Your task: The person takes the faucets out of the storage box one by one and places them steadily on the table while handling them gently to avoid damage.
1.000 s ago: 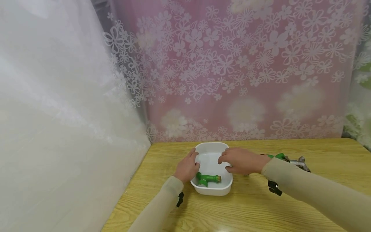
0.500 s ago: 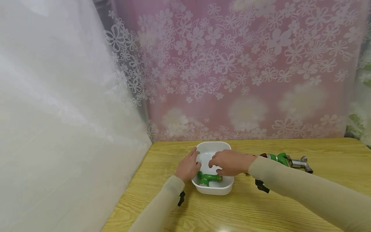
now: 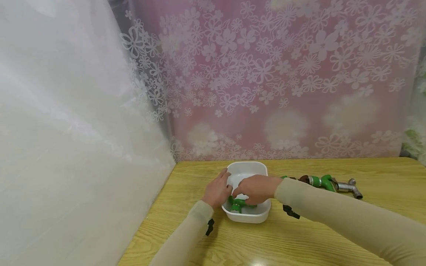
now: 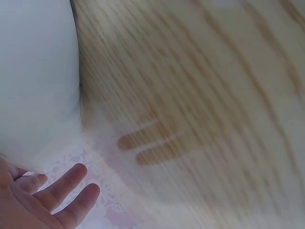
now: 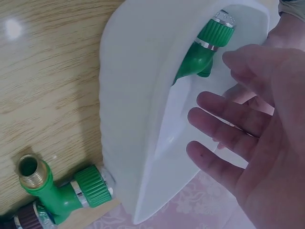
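A white plastic basin (image 3: 245, 218) stands on the wooden table, with a green tap (image 3: 236, 207) lying inside at its near end. In the right wrist view the tap (image 5: 205, 45) shows a ribbed green collar with silvery bands. My left hand (image 3: 215, 190) rests on the basin's left rim, thumb on the inner side. Its visible outer fingers (image 4: 76, 205) are straight and spread. My right hand (image 3: 257, 187) reaches over the right rim, just above the tap and partly covering it. Its fingers (image 5: 224, 129) are loosely extended, with a gap between them and the tap.
To the right of the basin, more taps lie on the table (image 3: 299, 236): a green tap (image 3: 327, 181) and a silvery metal tap (image 3: 347, 186), partly behind my right sleeve. A pink flowered curtain (image 3: 286, 92) hangs behind; a whitish sheet (image 3: 83, 147) hangs at the left.
My right hand has moved left and down into the basin, from its right rim to over the green tap. My left hand has stayed on the left rim.
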Motion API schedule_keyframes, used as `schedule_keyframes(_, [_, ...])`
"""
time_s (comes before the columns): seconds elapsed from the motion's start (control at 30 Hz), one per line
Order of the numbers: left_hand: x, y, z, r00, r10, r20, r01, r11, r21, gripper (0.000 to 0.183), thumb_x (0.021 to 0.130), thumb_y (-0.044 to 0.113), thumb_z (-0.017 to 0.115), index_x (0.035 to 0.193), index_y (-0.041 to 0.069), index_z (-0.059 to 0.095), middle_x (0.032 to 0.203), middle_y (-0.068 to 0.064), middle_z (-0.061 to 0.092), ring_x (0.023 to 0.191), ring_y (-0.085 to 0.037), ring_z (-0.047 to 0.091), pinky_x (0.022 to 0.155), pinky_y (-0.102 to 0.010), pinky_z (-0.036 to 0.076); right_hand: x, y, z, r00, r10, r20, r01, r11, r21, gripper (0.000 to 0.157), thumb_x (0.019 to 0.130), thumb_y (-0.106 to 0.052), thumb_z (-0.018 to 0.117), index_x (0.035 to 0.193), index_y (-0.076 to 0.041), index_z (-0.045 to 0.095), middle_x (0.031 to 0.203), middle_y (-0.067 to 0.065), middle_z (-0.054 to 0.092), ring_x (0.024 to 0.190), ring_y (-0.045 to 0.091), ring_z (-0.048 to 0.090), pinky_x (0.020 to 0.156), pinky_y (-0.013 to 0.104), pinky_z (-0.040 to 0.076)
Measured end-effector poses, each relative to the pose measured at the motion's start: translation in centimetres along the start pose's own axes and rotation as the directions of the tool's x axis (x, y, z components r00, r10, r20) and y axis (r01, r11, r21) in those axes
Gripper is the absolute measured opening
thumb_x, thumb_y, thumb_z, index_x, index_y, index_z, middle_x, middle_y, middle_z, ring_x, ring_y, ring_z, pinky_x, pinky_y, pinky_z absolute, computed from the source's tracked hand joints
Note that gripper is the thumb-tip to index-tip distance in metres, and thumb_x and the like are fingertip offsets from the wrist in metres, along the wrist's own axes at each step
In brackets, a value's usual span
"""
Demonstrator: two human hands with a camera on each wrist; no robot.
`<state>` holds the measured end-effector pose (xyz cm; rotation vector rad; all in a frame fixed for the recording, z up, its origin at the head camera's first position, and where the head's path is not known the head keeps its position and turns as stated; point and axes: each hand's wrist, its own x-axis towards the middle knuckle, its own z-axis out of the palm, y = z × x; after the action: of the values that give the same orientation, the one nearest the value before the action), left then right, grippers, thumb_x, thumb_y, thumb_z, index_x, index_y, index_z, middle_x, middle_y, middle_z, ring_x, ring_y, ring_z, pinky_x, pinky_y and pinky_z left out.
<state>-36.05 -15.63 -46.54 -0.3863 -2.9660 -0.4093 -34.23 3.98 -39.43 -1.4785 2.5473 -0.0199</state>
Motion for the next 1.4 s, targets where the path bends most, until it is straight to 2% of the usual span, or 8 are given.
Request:
schedule_keyframes(0.17, [0.0,0.1,0.0,1.000,0.004,-0.004,-0.004,1.000,0.006,0.049,0.100,0.025,0.049,0.148,0.013,0.048,0.165,-0.002,0.031,0.134,-0.024,0.055,0.098,-0.045,0.054,0.5,-0.2,0.0,1.000,-0.006,0.022,0.006,1.000,0.010,0.042,0.094,-0.020,0.070,0.134,-0.031,0.064,0.127,-0.009,0.068,0.109,0.007,0.065,0.089,0.030,0.053])
schedule_keyframes(0.47, [0.0,0.0,0.2,1.000,0.019,0.002,-0.019,1.000,0.000,0.050,0.100,0.025,0.047,0.148,0.013,0.047,0.165,-0.004,0.030,0.136,-0.025,0.053,0.102,-0.046,0.051,0.8,-1.0,0.5,0.996,0.022,0.091,-0.018,0.999,-0.047,0.047,0.091,-0.022,0.073,0.135,-0.036,0.063,0.121,-0.015,0.069,0.102,0.000,0.062,0.093,0.031,0.054])
schedule_keyframes(0.73, [0.2,-0.1,0.3,1.000,0.016,-0.015,-0.016,1.000,-0.001,0.050,0.099,0.024,0.047,0.148,0.013,0.048,0.165,-0.004,0.031,0.132,-0.026,0.057,0.096,-0.046,0.054,1.3,-1.2,0.4,0.992,0.038,0.122,-0.030,0.998,-0.060,0.050,0.092,-0.019,0.072,0.137,-0.038,0.061,0.116,-0.013,0.071,0.088,-0.001,0.061,0.086,0.028,0.054])
schedule_keyframes(1.03, [0.3,0.0,0.3,1.000,0.005,-0.003,-0.005,1.000,-0.003,0.050,0.100,0.025,0.047,0.149,0.014,0.047,0.166,-0.003,0.029,0.137,-0.023,0.053,0.096,-0.044,0.054,1.8,-1.4,0.7,0.985,0.076,0.154,-0.061,0.993,-0.100,0.055,0.091,-0.017,0.072,0.140,-0.038,0.059,0.114,-0.014,0.072,0.080,-0.002,0.058,0.082,0.023,0.052])
schedule_keyframes(1.23, [0.2,-0.1,0.2,1.000,0.025,-0.016,-0.025,1.000,-0.002,0.050,0.098,0.021,0.048,0.147,0.012,0.049,0.165,-0.004,0.032,0.134,-0.024,0.055,0.090,-0.042,0.055,2.4,-1.2,1.2,0.985,0.080,0.151,-0.067,0.994,-0.089,0.053,0.088,-0.012,0.073,0.134,-0.037,0.065,0.101,-0.014,0.072,0.076,0.000,0.055,0.078,0.021,0.050])
schedule_keyframes(1.4, [0.3,-0.4,0.3,0.999,0.032,-0.019,-0.032,0.999,-0.007,0.050,0.099,0.021,0.048,0.147,0.012,0.049,0.164,-0.004,0.033,0.135,-0.025,0.054,0.096,-0.044,0.054,2.9,-1.1,1.7,0.992,0.058,0.116,-0.051,0.997,-0.062,0.044,0.087,-0.009,0.072,0.124,-0.034,0.069,0.097,-0.013,0.071,0.075,0.002,0.055,0.076,0.021,0.049])
